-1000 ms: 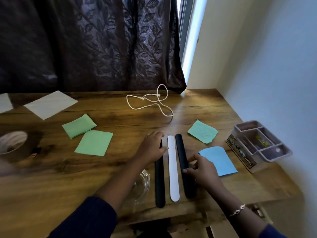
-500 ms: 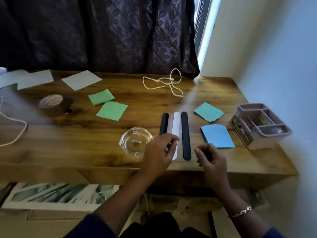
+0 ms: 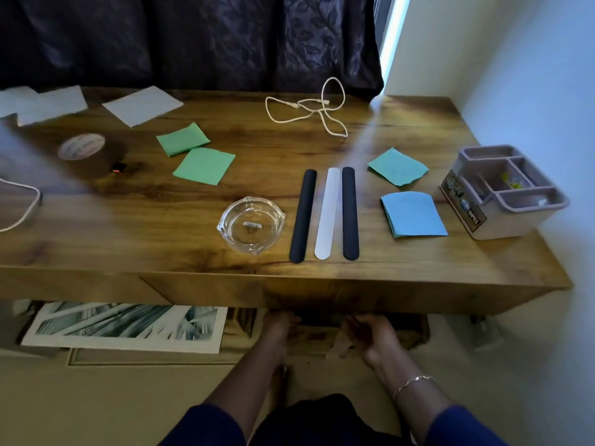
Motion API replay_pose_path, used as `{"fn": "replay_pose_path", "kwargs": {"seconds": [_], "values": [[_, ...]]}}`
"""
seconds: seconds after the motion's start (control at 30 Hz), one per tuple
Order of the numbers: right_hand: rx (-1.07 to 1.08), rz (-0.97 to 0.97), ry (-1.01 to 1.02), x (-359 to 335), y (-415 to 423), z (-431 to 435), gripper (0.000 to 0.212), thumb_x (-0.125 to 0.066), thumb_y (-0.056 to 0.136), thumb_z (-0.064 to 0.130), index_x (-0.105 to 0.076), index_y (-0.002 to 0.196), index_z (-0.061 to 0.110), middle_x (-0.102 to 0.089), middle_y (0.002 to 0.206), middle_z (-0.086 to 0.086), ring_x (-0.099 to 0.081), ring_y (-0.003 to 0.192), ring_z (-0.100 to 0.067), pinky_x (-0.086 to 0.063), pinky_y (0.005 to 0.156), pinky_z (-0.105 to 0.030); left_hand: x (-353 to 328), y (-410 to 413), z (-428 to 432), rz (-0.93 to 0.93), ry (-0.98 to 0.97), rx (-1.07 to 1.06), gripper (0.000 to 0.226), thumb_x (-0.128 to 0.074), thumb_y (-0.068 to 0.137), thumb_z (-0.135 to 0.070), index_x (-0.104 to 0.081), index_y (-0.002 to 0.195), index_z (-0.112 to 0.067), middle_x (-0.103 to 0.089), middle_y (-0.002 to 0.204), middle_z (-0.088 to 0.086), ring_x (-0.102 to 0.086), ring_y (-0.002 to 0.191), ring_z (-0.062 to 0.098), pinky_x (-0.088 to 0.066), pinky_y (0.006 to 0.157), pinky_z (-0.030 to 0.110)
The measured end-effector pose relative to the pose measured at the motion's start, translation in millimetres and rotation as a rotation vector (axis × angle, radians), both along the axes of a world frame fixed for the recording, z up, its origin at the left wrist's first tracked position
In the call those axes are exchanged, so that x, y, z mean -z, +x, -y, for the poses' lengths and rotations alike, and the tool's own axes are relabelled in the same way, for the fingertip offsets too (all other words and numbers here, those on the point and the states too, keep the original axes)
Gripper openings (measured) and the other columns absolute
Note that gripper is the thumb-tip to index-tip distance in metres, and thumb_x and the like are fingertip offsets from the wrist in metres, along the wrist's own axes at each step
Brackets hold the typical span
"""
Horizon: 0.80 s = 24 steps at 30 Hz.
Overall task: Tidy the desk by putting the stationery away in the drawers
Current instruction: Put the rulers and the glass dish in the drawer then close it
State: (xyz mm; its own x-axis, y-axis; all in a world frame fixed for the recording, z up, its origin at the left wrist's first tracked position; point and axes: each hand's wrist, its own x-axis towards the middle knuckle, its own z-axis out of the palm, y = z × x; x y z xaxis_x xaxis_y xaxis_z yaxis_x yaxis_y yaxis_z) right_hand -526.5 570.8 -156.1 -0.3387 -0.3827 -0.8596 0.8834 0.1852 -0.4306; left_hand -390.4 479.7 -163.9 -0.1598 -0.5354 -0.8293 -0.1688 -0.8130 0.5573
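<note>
Stationery sits on the desk (image 3: pixel 161 226) above both hands: three strips side by side, black strip (image 3: pixel 303 216), white strip (image 3: pixel 327 213), black strip (image 3: pixel 349 213), directly up from the hands near the front edge. Blue paper (image 3: pixel 413 214) and organizer tray (image 3: pixel 502 190) lie up and right of the right hand (image 3: pixel 373 336); glass dish (image 3: pixel 251 224) and green papers (image 3: pixel 204 165) up and left of the left hand (image 3: pixel 280 326). Both hands are below the desk edge, forearms reaching forward, fingers curled up toward the underside of the drawer front (image 3: pixel 322 294). Fingertips in shadow, grip on anything cannot be told. Bracelet on right wrist.
</note>
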Motion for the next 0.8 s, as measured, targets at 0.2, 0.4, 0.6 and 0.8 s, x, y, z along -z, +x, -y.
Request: {"fn": "replay_pose_path", "kwargs": {"seconds": [0.2,0.4,0.6,0.8], "values": [[0.030,-0.055,0.018,20,-9,21,0.025,-0.035,0.080,-0.015,-0.048,0.068,0.004,-0.047,0.075,-0.009,-0.048,0.073,-0.026,-0.046,0.077,-0.035,10,-5,22,-0.164,0.134,-0.370,0.027,-0.036,0.085,0.014,-0.046,0.072,-0.007,-0.046,0.079,0.011,-0.047,0.074,0.025,-0.054,0.067,0.038],[0.171,-0.030,-0.015,31,-3,29,0.030,-0.031,0.080,-0.016,-0.044,0.064,0.005,-0.045,0.072,-0.007,-0.045,0.069,-0.024,-0.044,0.085,-0.039,15,0,20,-0.196,0.140,-0.353,0.025,-0.032,0.085,0.012,-0.045,0.074,-0.007,-0.052,0.081,0.013,-0.054,0.075,0.025,-0.053,0.060,0.039],[-0.114,-0.012,0.114,22,-2,-6,0.021,-0.040,0.089,-0.009,-0.053,0.074,0.000,-0.054,0.076,-0.015,-0.052,0.070,-0.024,-0.053,0.046,-0.027,-3,21,-16,0.013,0.012,0.181,0.015,-0.042,0.093,-0.006,-0.054,0.084,-0.009,-0.060,0.080,0.010,-0.056,0.076,0.021,-0.047,0.061,0.029],[-0.975,-0.475,-0.112,-73,0,-58,0.019,-0.050,0.092,0.010,-0.063,0.103,0.001,-0.068,0.099,-0.018,-0.065,0.090,-0.024,-0.053,0.074,-0.027,-79,30,-70,0.026,-1.081,0.869,0.017,-0.050,0.092,-0.026,-0.064,0.099,-0.018,-0.061,0.091,-0.008,-0.051,0.079,-0.005,-0.036,0.063,0.007]]}}
